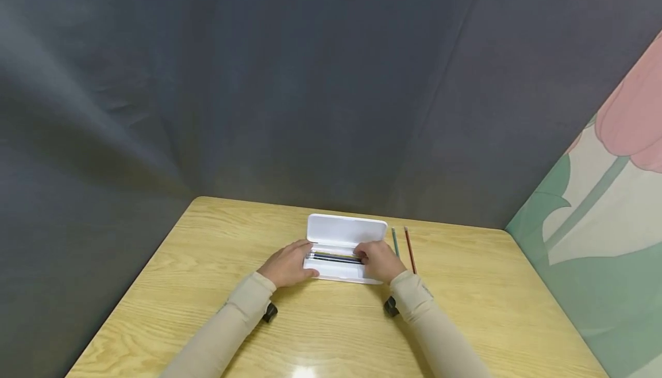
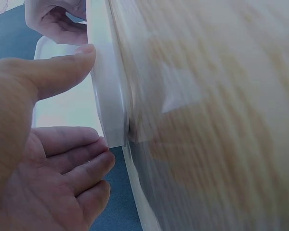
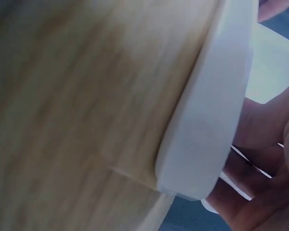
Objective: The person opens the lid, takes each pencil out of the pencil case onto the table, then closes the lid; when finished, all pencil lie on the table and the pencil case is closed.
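Behind the white, rounded rectangular pencil case (image 1: 336, 272), a dark grey cloth backdrop (image 1: 331, 91) is hung; far to the case's right, a panel printed with pink and green flowers (image 1: 615, 240) is seen. Beneath the case, a light wood-grained table (image 1: 341, 317) is spread. The case itself is set near the table's back edge, with its lid raised at the back. In front of it, beige sleeves (image 1: 227, 329) are extended. At the case's left end, the left hand (image 1: 288, 264) is laid with fingers relaxed and its thumb rested on the front rim. Over the case's right end, the right hand (image 1: 381, 261) is bent inward; whether anything is pinched by it cannot be told. Inside the case, dark slender pencils (image 1: 336, 258) are laid lengthwise. Just right of the case, a reddish-brown pencil (image 1: 410, 250) and a green pencil (image 1: 395, 243) are placed.
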The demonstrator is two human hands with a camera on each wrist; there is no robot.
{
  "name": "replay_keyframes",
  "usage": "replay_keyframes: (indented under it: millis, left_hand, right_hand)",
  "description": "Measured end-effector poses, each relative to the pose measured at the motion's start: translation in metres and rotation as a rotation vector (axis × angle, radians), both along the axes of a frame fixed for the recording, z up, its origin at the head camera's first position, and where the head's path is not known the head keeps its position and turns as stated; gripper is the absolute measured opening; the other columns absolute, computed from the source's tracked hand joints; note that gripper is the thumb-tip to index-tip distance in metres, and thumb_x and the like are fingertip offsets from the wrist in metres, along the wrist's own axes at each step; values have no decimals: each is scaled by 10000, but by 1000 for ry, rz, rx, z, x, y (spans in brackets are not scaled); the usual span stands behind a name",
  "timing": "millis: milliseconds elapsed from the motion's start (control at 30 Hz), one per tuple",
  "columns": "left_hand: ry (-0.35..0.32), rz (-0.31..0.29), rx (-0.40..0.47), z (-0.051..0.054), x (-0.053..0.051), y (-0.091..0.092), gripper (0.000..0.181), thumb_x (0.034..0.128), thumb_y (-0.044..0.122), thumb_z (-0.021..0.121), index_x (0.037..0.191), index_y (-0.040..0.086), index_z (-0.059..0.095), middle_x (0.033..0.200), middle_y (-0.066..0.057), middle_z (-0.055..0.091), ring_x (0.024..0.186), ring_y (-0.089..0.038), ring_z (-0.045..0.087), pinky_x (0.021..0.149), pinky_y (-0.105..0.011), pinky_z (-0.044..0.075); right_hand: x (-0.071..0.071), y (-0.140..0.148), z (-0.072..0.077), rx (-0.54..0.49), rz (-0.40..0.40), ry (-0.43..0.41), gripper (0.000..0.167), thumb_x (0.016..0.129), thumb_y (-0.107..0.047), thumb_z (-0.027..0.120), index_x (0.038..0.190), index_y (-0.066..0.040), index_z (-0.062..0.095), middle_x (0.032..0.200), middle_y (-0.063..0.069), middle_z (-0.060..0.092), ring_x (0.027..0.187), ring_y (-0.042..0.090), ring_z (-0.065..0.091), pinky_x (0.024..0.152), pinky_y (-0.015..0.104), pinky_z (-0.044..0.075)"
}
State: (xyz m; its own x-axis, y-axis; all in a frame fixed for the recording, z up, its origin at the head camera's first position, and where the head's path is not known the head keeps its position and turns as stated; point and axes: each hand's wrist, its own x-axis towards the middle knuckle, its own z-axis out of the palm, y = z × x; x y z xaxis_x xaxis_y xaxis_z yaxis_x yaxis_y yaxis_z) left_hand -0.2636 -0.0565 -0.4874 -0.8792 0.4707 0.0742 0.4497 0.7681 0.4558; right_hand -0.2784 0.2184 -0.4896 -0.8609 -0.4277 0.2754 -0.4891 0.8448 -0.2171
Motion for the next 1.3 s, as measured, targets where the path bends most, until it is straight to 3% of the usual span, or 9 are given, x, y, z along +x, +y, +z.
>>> replay_keyframes:
  millis: [233, 467, 667, 833, 933, 1067, 1167, 1300]
  left_hand:
    - [26, 7, -17, -3, -2, 3, 785, 896, 469, 750, 1484, 17, 495, 1569, -147, 472, 1451, -323, 469, 1198, -465, 440]
    - [16, -16, -22, -7, -4, 5, 793, 899, 480, 742, 1495, 25, 483, 1580, -143, 459, 1458, -318, 461, 1201, -456, 437]
    - [16, 4, -1, -4, -3, 3, 798, 892, 472, 753, 1500, 32, 479, 1584, -140, 454, 1461, -324, 455, 1207, -467, 429]
    - [0, 14, -8, -4, 0, 1, 801, 893, 480, 750, 1499, 31, 479, 1588, -136, 450, 1465, -320, 450, 1210, -467, 425]
    - [-11, 16, 2, -4, 1, 0, 794, 898, 472, 749, 1501, 33, 477, 1592, -134, 444, 1468, -321, 445, 1211, -470, 424]
    - [-14, 24, 6, -4, 0, -1, 787, 902, 469, 745, 1504, 41, 475, 1594, -127, 444, 1469, -319, 445, 1211, -468, 423]
    - [-18, 26, 9, -3, -1, -3, 787, 900, 464, 748, 1504, 39, 475, 1593, -131, 444, 1468, -325, 445, 1214, -472, 418]
    - [-15, 28, 10, -2, -2, -6, 786, 895, 452, 758, 1498, 30, 481, 1586, -140, 451, 1463, -330, 450, 1215, -473, 417]
  right_hand:
    - [-4, 2, -1, 19, 48, -7, 267, 782, 107, 723, 923, -112, 784, 880, 12, 769, 807, 147, 689, 764, 368, 620]
    - [0, 9, -1, 2, 49, 24, 285, 771, 119, 692, 887, -126, 782, 808, -37, 729, 731, 52, 608, 687, 260, 581]
    - [20, 16, 23, -52, 62, 77, 350, 768, 163, 635, 921, -118, 778, 775, -45, 681, 689, 51, 527, 625, 218, 516]
    - [47, 40, 51, -208, 50, -17, 338, 827, 107, 708, 1055, -131, 783, 864, -16, 736, 744, 37, 624, 639, 206, 560]
    - [59, 64, 65, -382, -28, -56, 349, 858, 64, 730, 1160, -108, 756, 923, 33, 747, 803, 57, 671, 694, 206, 599]
    - [59, 105, 70, -487, -266, -39, 373, 909, -13, 712, 1275, -84, 694, 991, 101, 734, 845, 79, 676, 667, 179, 569]
    - [51, 131, 57, -435, -439, -79, 382, 936, -73, 668, 1318, -51, 657, 1006, 144, 730, 789, 99, 651, 598, 192, 506]
    - [38, 142, 27, -357, -532, -222, 411, 950, -86, 561, 1344, 15, 615, 1007, 183, 734, 645, 114, 587, 541, 234, 445]
